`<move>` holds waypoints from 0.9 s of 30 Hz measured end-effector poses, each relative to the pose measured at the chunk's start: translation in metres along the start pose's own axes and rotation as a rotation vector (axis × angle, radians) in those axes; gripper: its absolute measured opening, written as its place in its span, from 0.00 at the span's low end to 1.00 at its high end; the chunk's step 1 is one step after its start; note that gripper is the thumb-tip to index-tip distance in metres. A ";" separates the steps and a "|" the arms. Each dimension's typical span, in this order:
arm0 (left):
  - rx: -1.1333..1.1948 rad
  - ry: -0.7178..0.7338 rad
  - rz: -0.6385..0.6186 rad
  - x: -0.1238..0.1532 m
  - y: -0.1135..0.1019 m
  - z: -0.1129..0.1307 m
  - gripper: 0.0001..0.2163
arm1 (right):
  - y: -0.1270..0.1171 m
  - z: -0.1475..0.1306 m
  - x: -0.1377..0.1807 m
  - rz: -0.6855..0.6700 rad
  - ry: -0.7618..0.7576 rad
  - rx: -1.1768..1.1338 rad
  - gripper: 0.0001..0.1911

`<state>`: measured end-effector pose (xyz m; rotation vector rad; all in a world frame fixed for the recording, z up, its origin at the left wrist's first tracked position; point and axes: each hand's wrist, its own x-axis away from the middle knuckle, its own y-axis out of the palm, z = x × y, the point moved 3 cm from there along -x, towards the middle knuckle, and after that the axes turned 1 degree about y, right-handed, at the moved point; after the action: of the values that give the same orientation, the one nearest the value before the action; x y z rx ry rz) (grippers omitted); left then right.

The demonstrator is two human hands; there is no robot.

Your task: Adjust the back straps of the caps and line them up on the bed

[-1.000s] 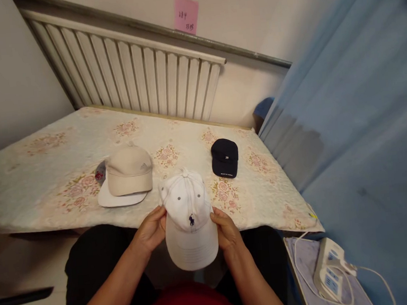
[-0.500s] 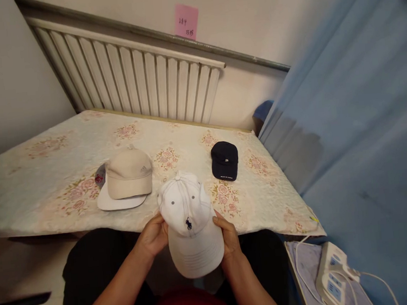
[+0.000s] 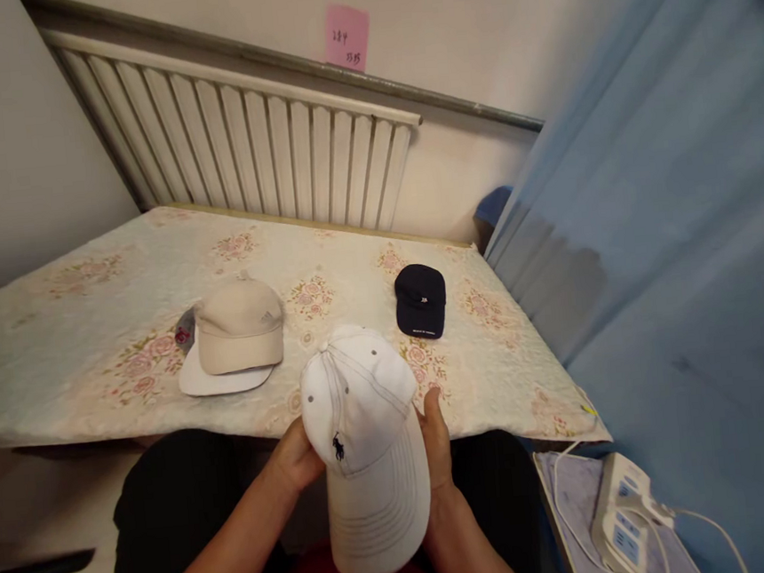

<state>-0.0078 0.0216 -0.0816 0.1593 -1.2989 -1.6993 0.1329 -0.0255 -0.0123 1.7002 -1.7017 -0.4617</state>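
Both hands hold a white baseball cap with a small dark logo, lifted above my lap at the table's near edge. My left hand grips its left side, mostly hidden behind the crown. On the other side my right hand clasps it, fingers pointing up along the crown. The brim points toward me and tilts to the right. A beige cap lies on a white cap brim on the table, left of my hands. Farther back on the right sits a dark navy cap.
The table wears a floral cloth and stands against a white radiator. A pink note is stuck on the wall. A blue curtain hangs at the right. At the bottom right a white power strip lies on a pad.
The white cap has risen and come closer to me, turning so its brim swings toward me and to the right. Both hands kept their hold.
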 end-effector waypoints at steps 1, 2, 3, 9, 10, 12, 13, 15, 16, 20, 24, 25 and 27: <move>0.005 -0.002 -0.001 0.000 0.000 0.000 0.11 | 0.000 -0.001 0.000 0.004 -0.010 0.001 0.40; 0.009 -0.008 0.001 0.000 0.000 -0.001 0.11 | 0.000 -0.002 0.000 0.010 -0.018 -0.001 0.40; 0.012 -0.016 0.005 0.001 -0.001 -0.001 0.11 | 0.000 -0.003 0.000 0.013 -0.027 -0.003 0.40; 0.069 -0.062 -0.034 0.004 -0.001 0.001 0.13 | -0.011 -0.006 -0.007 -0.002 -0.043 0.017 0.40; 0.089 -0.072 -0.056 0.005 -0.001 0.001 0.14 | -0.014 -0.006 -0.008 0.004 -0.029 0.010 0.40; 0.123 -0.084 -0.101 0.006 -0.001 0.003 0.14 | -0.020 -0.003 -0.012 0.022 -0.010 -0.009 0.39; 0.136 -0.082 -0.121 0.007 -0.001 0.004 0.15 | -0.023 -0.002 -0.014 0.032 -0.008 -0.017 0.39; 0.155 -0.071 -0.153 0.009 0.000 0.007 0.17 | -0.028 0.002 -0.017 0.049 -0.008 -0.030 0.38; 0.165 -0.062 -0.166 0.011 0.001 0.008 0.18 | -0.029 0.004 -0.019 0.053 -0.007 -0.037 0.38; 0.208 0.010 -0.201 0.019 0.010 0.011 0.19 | -0.033 0.011 -0.021 0.055 0.004 -0.084 0.37; 0.243 0.070 -0.215 0.023 0.014 0.009 0.19 | -0.035 0.014 -0.021 0.058 0.021 -0.156 0.36; 0.247 0.062 -0.209 0.023 0.014 0.008 0.18 | -0.035 0.014 -0.021 0.058 0.026 -0.170 0.36; 0.244 0.022 -0.199 0.022 0.012 0.007 0.18 | -0.036 0.015 -0.022 0.056 0.037 -0.183 0.35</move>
<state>-0.0163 0.0103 -0.0599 0.4628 -1.5122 -1.6924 0.1478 -0.0098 -0.0520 1.5177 -1.6235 -0.5394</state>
